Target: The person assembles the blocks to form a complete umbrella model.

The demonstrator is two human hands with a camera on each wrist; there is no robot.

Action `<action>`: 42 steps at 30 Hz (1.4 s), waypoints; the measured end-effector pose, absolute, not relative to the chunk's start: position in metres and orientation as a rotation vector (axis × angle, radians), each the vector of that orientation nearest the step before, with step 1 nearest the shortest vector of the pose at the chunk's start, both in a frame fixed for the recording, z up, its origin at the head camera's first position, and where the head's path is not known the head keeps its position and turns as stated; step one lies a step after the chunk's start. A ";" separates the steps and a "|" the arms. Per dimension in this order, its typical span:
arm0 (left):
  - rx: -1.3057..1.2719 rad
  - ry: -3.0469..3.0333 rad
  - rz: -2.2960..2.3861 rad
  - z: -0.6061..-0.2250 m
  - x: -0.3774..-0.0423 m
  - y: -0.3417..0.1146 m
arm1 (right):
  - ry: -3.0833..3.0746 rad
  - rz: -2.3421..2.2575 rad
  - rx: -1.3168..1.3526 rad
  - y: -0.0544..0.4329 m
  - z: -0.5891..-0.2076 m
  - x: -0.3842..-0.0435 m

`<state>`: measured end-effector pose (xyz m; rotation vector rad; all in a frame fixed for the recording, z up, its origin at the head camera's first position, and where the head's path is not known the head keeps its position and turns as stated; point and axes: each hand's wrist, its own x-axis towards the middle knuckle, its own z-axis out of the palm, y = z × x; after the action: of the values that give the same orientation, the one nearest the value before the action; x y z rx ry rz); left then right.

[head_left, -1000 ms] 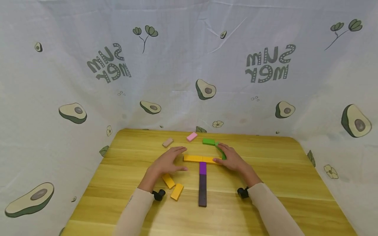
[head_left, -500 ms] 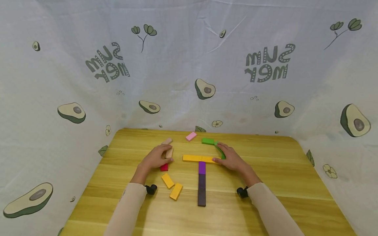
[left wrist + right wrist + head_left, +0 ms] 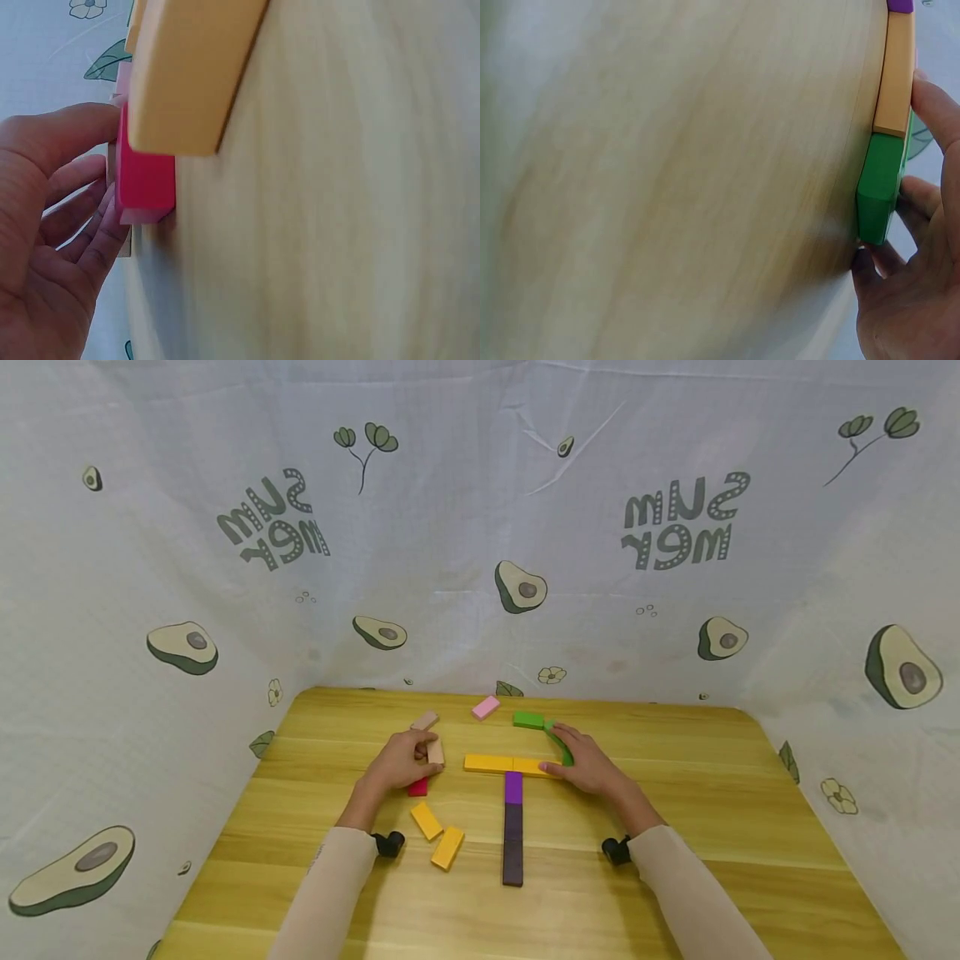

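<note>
Head view: the left hand [image 3: 397,762] is pinching a beige block [image 3: 435,753]; the right hand [image 3: 590,766], held wide, is touching a yellow block [image 3: 529,767] and a green block [image 3: 880,171].

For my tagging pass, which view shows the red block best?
The left wrist view: the red block is large there, though a yellow block hides part of it. The head view shows a small piece beside the left hand; the right wrist view shows none.

Left hand [image 3: 45,270] behind red block [image 3: 148,180], yellow block [image 3: 191,82] nearer, wooden tabletop [image 3: 322,180]
</note>
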<state>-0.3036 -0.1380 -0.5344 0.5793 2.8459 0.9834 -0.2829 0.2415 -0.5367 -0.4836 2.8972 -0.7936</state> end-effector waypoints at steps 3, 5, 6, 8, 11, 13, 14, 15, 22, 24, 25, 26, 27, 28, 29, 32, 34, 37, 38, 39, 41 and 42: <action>0.566 2.837 1.005 -0.533 -0.305 -0.134 | 2.899 -0.791 -0.474 0.242 -0.537 -0.283; 0.567 2.832 1.017 -0.531 -0.305 -0.131 | 2.901 -0.792 -0.468 0.243 -0.538 -0.284; 0.570 2.832 1.016 -0.531 -0.305 -0.130 | 2.903 -0.789 -0.468 0.243 -0.538 -0.284; 0.577 2.833 1.010 -0.529 -0.305 -0.127 | 2.900 -0.791 -0.466 0.244 -0.539 -0.284; 0.596 2.834 0.997 -0.526 -0.305 -0.122 | 2.897 -0.791 -0.466 0.245 -0.539 -0.284; 0.607 2.828 0.996 -0.525 -0.305 -0.119 | 2.896 -0.797 -0.469 0.245 -0.539 -0.284; 0.613 2.823 1.000 -0.525 -0.305 -0.117 | 2.896 -0.798 -0.471 0.245 -0.539 -0.284; 0.620 2.820 1.000 -0.524 -0.305 -0.116 | 2.898 -0.797 -0.474 0.245 -0.539 -0.284; 0.661 2.805 0.942 -0.528 -0.307 -0.109 | 2.892 -0.776 -0.477 0.244 -0.540 -0.285; 0.658 2.801 0.938 -0.528 -0.307 -0.108 | 2.892 -0.780 -0.476 0.244 -0.540 -0.284; 0.650 2.801 0.937 -0.528 -0.307 -0.107 | 2.892 -0.784 -0.477 0.243 -0.540 -0.284; 0.643 2.800 0.940 -0.528 -0.307 -0.106 | 2.891 -0.787 -0.477 0.243 -0.539 -0.284; 0.631 2.800 0.941 -0.528 -0.307 -0.106 | 2.891 -0.790 -0.479 0.243 -0.539 -0.284; 0.622 2.803 0.940 -0.528 -0.307 -0.105 | 2.890 -0.792 -0.481 0.243 -0.538 -0.284; 0.615 2.807 0.935 -0.528 -0.306 -0.105 | 2.888 -0.795 -0.485 0.243 -0.538 -0.283; 0.593 2.809 0.924 -0.528 -0.305 -0.104 | 2.886 -0.791 -0.490 0.242 -0.538 -0.283; 0.588 2.807 0.924 -0.529 -0.304 -0.104 | 2.885 -0.787 -0.491 0.242 -0.537 -0.283; 0.595 2.802 0.930 -0.528 -0.303 -0.103 | 2.888 -0.777 -0.485 0.242 -0.537 -0.284; 0.599 2.803 0.931 -0.527 -0.302 -0.103 | 2.887 -0.776 -0.483 0.242 -0.537 -0.284; 0.603 2.804 0.929 -0.527 -0.302 -0.102 | 2.887 -0.774 -0.482 0.242 -0.537 -0.284; 0.610 2.805 0.927 -0.527 -0.302 -0.102 | 2.887 -0.770 -0.480 0.243 -0.537 -0.284; 0.610 2.805 0.927 -0.526 -0.301 -0.102 | 2.887 -0.769 -0.480 0.243 -0.537 -0.284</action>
<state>-0.3012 -0.1021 -0.5262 0.6100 2.8053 0.9269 -0.2844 0.2428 -0.5372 -0.4797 2.8874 -0.7694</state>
